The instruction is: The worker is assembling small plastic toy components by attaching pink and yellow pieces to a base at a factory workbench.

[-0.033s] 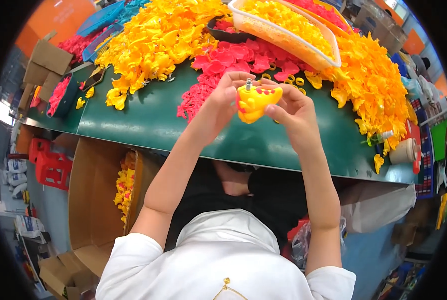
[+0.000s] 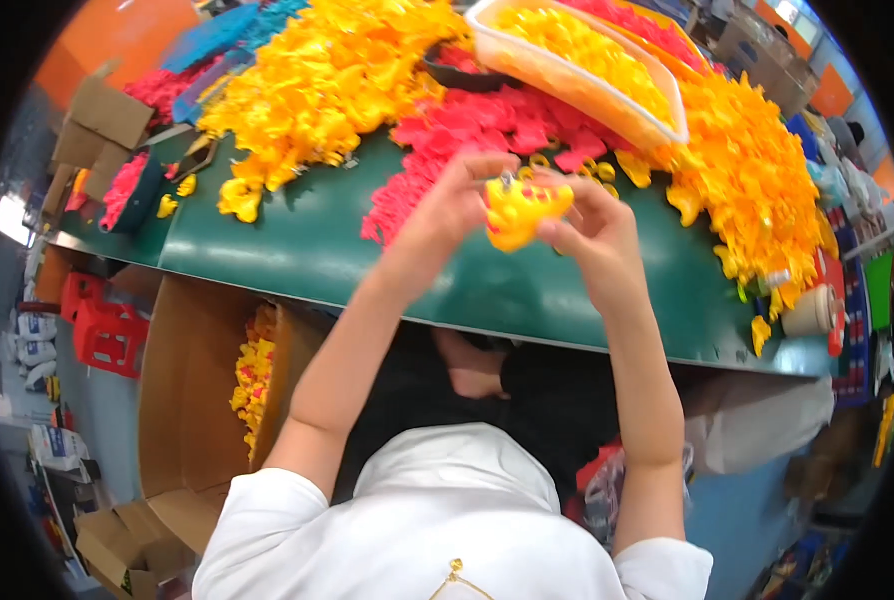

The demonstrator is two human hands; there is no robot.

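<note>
A small yellow plastic toy figure [image 2: 527, 216] with red spots along one edge is held above the front part of the green table [image 2: 507, 290]. A little metal piece, blurred, pokes up from its upper left. My right hand [image 2: 595, 222] pinches the toy's right end between thumb and fingers. At the left side, my left hand [image 2: 449, 208] has its bent fingers closed against the toy, near the metal piece; some fingertips are hidden. Just behind my hands lie a pile of red plastic pieces [image 2: 457, 125] and several small yellow rings [image 2: 605, 172].
Heaps of yellow plastic pieces [image 2: 307, 90] [image 2: 742, 180] cover the table's back left and right. A white tub [image 2: 579, 75] of yellow parts stands at the back. Beneath the table's left edge is a cardboard box [image 2: 192, 390] with yellow-and-red pieces; a red stool [image 2: 112, 335] stands farther left.
The whole view has shifted slightly. The toy and both hands sit a little lower and farther right, and the metal piece shows less plainly. Both hands keep their hold.
</note>
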